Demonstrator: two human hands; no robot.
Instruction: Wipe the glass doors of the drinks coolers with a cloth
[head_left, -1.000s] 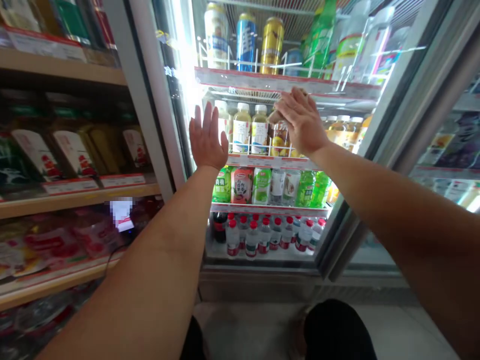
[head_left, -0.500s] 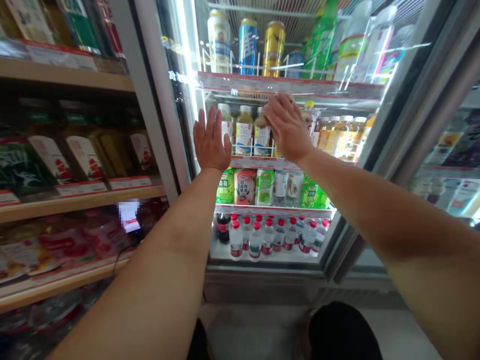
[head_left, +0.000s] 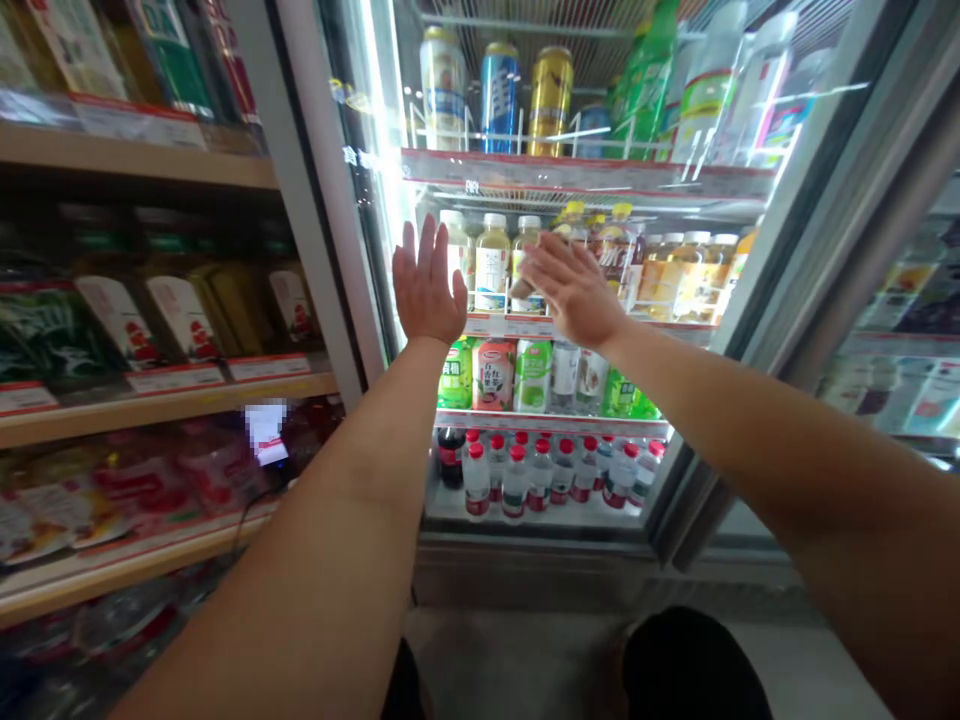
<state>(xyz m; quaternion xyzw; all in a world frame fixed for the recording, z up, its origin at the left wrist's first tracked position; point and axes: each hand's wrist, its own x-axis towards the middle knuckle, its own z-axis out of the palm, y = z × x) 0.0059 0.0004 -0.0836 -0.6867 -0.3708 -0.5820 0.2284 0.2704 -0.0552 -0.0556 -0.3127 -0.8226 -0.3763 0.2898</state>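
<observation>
barely visible cloth [head_left: 520, 289] under right hand [head_left: 581, 297]

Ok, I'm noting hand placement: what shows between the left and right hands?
In the head view, white-capped bottles show between the left hand and right hand, standing farther back on a shelf.

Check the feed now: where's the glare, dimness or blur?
Head view: a light strip glares along the left of the fridge; same view, the wooden shelves at left look much dimmer, and the lower-left bottles are blurred.
</observation>
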